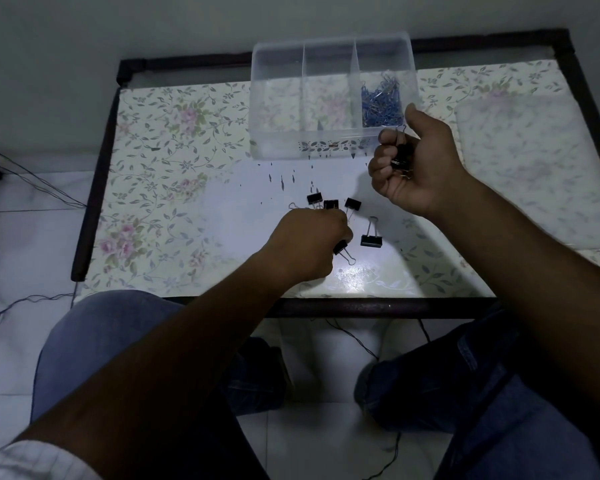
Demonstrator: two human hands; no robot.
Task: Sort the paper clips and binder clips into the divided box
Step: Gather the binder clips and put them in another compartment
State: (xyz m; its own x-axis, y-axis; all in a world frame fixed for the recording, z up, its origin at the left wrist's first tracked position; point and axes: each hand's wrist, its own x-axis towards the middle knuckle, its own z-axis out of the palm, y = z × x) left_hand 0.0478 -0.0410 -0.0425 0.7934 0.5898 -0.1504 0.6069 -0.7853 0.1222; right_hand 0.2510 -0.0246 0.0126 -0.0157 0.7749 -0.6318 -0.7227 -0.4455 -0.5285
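Low table (174, 168): dark frame, glossy top with floral pattern, bright glare patch near front edge. Plain pale wall (118, 26) behind table. Floor (21, 237): light marble-look tiles. Thin dark cables (32, 174) across floor at left, more under table. Room lighting dim

Head view, steeply down, near table (201, 174)

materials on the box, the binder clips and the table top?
Box: clear plastic, slightly frosted; the floral pattern shows through its walls.
Binder clips: black bodies with thin silvery wire handles, likely painted steel.
Table top: glossy floral sheet, probably vinyl or laminate, going by the glare near the front edge; the dark frame's material is unclear.
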